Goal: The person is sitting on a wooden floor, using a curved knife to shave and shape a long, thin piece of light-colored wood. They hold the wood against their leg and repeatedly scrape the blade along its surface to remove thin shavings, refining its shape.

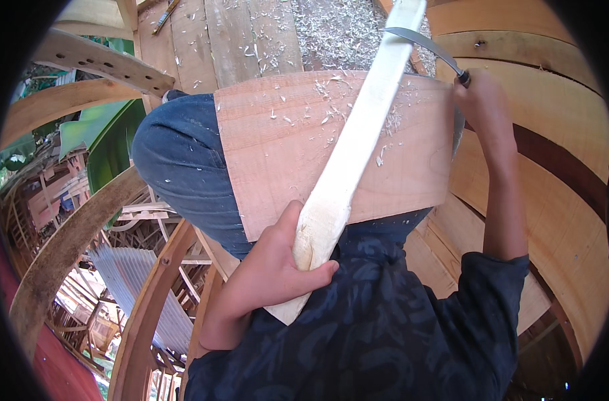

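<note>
A long pale strip of wood [364, 137] slants from my body up to the far right, its near end pointed and rougher. My left hand [281, 250] is wrapped round it close to that end, thumb across the top. In my right hand [479, 100] is the dark handle of a curved knife [425, 43]. The blade lies across the far part of the strip, its tip reaching the left edge. Beneath the strip, a flat reddish board [271, 154] rests over my lap, sprinkled with shavings.
Wood shavings [344, 33] cover the floor ahead, beside planks [231, 40]. A thin pencil-like tool [165, 17] lies at the far left. Wide curved planks [552, 180] rise close on my right. At left are curved wooden ribs [70, 234], with corrugated sheet [147, 287] below.
</note>
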Available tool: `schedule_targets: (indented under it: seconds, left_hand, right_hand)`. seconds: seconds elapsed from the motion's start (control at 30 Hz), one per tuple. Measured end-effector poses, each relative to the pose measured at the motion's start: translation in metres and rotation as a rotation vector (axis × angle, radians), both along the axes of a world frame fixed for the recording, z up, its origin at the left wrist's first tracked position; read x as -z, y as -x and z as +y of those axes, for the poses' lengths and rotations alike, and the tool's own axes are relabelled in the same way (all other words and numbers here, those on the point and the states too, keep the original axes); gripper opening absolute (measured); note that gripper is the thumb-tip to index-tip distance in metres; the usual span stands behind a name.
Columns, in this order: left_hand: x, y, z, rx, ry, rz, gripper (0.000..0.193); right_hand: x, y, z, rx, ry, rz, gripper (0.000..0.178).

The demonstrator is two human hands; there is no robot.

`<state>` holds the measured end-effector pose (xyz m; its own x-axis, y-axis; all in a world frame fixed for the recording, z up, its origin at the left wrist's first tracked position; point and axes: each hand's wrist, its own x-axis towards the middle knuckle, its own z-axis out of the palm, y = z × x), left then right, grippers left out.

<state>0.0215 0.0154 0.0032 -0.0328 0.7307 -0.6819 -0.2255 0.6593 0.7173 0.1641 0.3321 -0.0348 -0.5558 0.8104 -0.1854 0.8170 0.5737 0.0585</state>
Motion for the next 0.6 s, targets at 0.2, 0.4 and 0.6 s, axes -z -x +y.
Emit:
schedule_targets:
  seconds: [0.2,0.4,0.6]
  left_hand:
    - [0.003,-0.002,0.007,0.013,-0.035,0.098,0.063]
    - [0.003,0.0,0.007,0.017,0.013,0.123,0.065]
    - [0.005,-0.001,0.009,-0.01,0.034,0.075,0.068]
  right_hand:
    - [-0.037,0.004,-0.07,-0.208,0.218,0.033,0.02]
    - [-0.027,-0.011,-0.076,-0.251,0.195,0.043,0.015]
    - [-0.005,-0.015,-0.038,-0.167,0.047,-0.018,0.016]
